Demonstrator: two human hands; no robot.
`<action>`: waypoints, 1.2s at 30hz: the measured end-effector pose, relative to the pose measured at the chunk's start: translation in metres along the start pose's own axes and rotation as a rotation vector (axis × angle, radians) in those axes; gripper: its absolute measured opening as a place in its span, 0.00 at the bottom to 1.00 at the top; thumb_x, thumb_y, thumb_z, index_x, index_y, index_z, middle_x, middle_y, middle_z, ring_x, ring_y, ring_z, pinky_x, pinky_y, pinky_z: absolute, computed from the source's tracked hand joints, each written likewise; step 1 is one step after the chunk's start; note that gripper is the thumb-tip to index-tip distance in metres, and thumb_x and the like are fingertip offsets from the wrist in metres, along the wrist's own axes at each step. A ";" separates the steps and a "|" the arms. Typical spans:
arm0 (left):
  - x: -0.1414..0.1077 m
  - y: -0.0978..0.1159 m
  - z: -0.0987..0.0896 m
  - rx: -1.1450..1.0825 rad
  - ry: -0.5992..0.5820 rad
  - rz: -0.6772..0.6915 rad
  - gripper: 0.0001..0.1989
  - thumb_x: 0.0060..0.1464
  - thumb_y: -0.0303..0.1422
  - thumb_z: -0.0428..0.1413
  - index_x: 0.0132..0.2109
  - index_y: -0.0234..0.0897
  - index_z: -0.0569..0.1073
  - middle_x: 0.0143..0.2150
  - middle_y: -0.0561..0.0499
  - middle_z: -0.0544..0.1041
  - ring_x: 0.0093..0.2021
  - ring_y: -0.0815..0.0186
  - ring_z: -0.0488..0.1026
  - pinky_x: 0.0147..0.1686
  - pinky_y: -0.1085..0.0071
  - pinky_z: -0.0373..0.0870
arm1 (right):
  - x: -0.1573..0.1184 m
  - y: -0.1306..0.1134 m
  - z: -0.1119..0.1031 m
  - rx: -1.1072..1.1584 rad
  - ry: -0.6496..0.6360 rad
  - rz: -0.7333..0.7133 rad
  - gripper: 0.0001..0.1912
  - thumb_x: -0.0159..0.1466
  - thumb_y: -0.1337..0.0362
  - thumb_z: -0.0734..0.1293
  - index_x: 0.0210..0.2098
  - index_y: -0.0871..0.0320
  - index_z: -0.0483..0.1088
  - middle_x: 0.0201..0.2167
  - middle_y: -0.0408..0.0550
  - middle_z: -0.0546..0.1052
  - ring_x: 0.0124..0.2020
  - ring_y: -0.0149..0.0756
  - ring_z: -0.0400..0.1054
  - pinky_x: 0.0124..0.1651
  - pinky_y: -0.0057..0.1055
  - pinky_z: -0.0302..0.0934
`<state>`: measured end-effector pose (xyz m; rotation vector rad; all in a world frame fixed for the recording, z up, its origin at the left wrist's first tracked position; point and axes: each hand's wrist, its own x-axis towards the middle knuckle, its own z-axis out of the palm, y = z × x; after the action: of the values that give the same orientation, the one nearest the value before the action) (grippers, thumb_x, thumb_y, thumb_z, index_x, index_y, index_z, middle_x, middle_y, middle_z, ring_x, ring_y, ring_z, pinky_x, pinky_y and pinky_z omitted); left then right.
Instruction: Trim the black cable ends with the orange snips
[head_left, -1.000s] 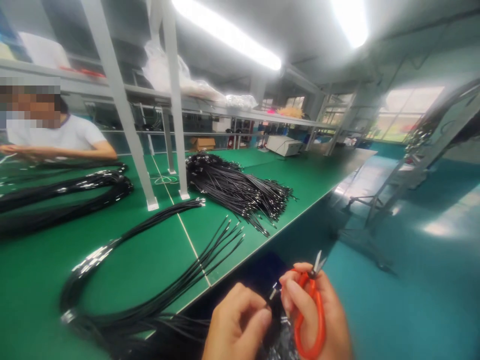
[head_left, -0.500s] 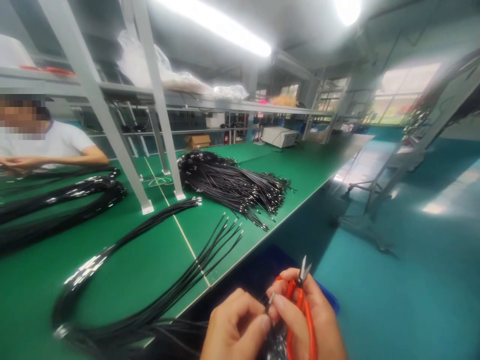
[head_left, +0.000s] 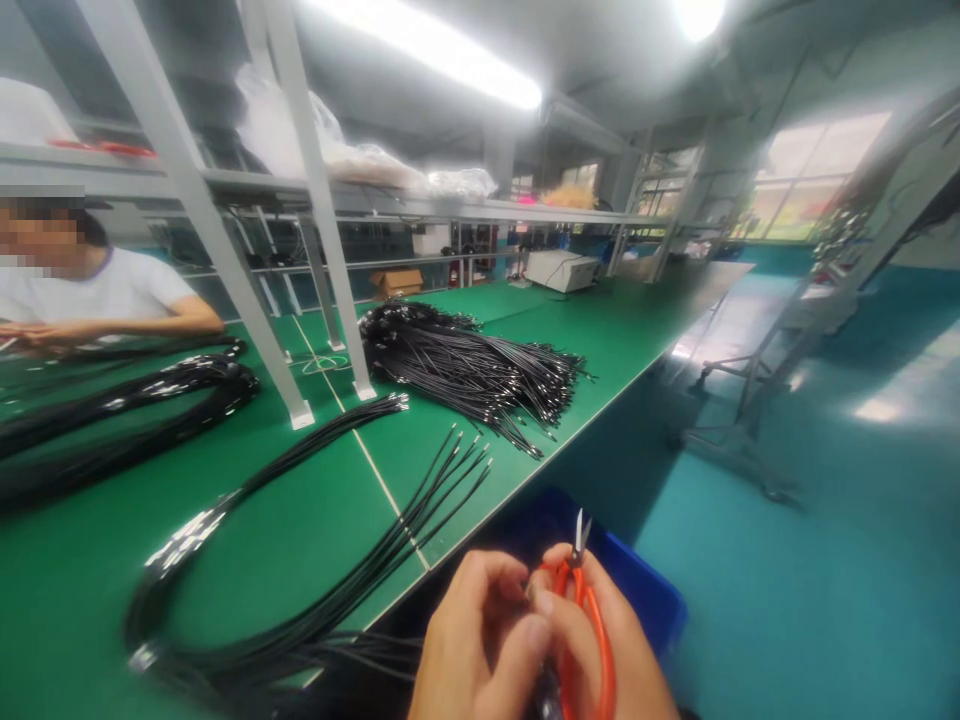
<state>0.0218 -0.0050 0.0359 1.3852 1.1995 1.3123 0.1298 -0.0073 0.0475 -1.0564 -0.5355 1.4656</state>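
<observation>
While the right hand grips the orange snips, their small steel blades pointing up, the left hand pinches a thin wire end against them, just off the table edge. Behind lies the green table, strewn with black cable bundles; a blue bin sits below; another person works opposite.

Long green worktop under grey shelf frame — teal floor, ceiling tube light, bright windows far right.
</observation>
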 end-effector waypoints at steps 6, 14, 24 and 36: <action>0.016 0.004 -0.002 -0.253 -0.076 -0.126 0.09 0.53 0.34 0.56 0.27 0.36 0.69 0.22 0.53 0.71 0.23 0.68 0.67 0.24 0.73 0.63 | 0.012 0.006 -0.001 0.089 -0.123 0.071 0.16 0.49 0.62 0.77 0.34 0.54 0.70 0.23 0.39 0.72 0.24 0.31 0.65 0.29 0.26 0.62; 0.019 0.001 -0.005 -0.572 -0.104 -0.240 0.10 0.51 0.36 0.62 0.32 0.33 0.73 0.20 0.55 0.73 0.21 0.72 0.68 0.23 0.77 0.62 | 0.019 0.008 -0.005 0.162 -0.208 0.070 0.14 0.51 0.65 0.75 0.34 0.55 0.68 0.23 0.39 0.73 0.22 0.30 0.65 0.27 0.27 0.62; 0.018 -0.003 -0.015 -0.213 -0.042 -0.047 0.03 0.55 0.30 0.55 0.32 0.37 0.69 0.30 0.52 0.73 0.26 0.68 0.70 0.28 0.73 0.68 | 0.017 0.006 -0.005 0.232 -0.135 0.115 0.14 0.48 0.68 0.76 0.34 0.56 0.74 0.25 0.43 0.76 0.24 0.31 0.68 0.30 0.27 0.66; 0.013 -0.002 -0.027 0.718 0.135 0.519 0.10 0.58 0.25 0.50 0.37 0.41 0.75 0.39 0.46 0.76 0.32 0.63 0.75 0.29 0.71 0.71 | 0.016 0.002 0.006 0.344 -0.135 0.154 0.13 0.46 0.70 0.77 0.32 0.56 0.76 0.25 0.43 0.77 0.25 0.31 0.69 0.30 0.26 0.67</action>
<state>-0.0059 0.0071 0.0381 2.2662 1.5538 1.3904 0.1250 0.0089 0.0441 -0.7430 -0.2847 1.7023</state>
